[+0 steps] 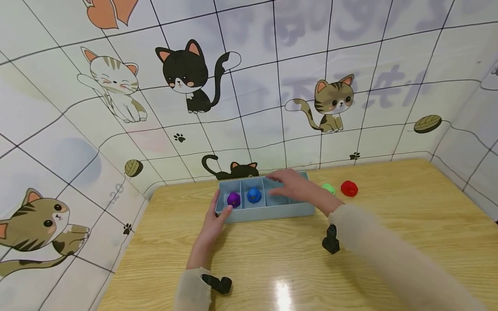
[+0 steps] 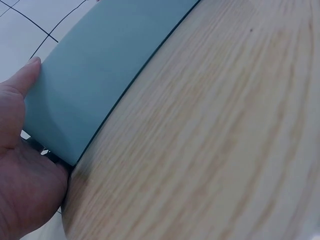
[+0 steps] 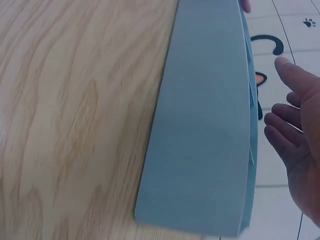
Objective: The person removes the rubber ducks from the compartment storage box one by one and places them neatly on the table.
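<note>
A pale blue divided box (image 1: 268, 214) sits at the back of the table. My left hand (image 1: 214, 222) grips its left end, the thumb over the front rim. The left wrist view shows this left hand (image 2: 25, 185) against the box's end wall (image 2: 95, 75). A purple toy duck (image 1: 234, 199) lies in the leftmost compartment, and a blue toy duck (image 1: 254, 195) in the one beside it. Over the right-hand compartments, partly hiding them, hovers my right hand (image 1: 293, 185). In the right wrist view the right hand (image 3: 300, 130) has loosely bent fingers and nothing between them.
To the right of the box, a small green toy (image 1: 328, 188) shows partly behind my right wrist, with a small red toy (image 1: 349, 188) farther right on the wooden table (image 1: 272, 255). A cat-patterned wall covering (image 1: 256, 99) rises right behind the box.
</note>
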A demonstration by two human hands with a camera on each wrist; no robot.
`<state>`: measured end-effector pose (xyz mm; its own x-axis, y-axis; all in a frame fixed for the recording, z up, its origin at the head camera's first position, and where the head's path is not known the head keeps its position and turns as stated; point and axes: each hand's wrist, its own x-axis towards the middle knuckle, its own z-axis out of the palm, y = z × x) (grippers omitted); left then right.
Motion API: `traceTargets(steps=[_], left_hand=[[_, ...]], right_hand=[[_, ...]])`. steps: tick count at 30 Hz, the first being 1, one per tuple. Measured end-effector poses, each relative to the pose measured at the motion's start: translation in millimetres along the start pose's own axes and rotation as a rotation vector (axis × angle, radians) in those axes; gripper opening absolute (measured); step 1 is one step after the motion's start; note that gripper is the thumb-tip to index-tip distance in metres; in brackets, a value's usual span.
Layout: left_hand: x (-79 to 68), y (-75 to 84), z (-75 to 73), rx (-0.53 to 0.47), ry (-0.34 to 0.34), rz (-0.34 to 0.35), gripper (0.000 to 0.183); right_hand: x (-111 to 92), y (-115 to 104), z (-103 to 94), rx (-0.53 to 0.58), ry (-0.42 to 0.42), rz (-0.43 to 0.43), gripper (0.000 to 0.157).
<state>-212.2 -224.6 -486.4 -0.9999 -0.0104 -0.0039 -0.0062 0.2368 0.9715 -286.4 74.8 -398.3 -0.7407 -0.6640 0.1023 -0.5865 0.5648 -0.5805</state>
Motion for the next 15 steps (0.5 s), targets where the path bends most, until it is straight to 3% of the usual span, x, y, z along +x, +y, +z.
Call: traceTargets(steps=[9, 15], left_hand=[[-2.3, 0.6, 1.1, -0.019, -0.004, -0.024, 0.076], [-0.1, -2.7, -1.0, -0.012, -0.007, -0.017, 0.076]], right_hand=[[22, -19, 28.7, -0.058, -0.008, 0.005, 0.053], [31, -23, 37.7, -0.109, 0.001, -0.013, 0.048]])
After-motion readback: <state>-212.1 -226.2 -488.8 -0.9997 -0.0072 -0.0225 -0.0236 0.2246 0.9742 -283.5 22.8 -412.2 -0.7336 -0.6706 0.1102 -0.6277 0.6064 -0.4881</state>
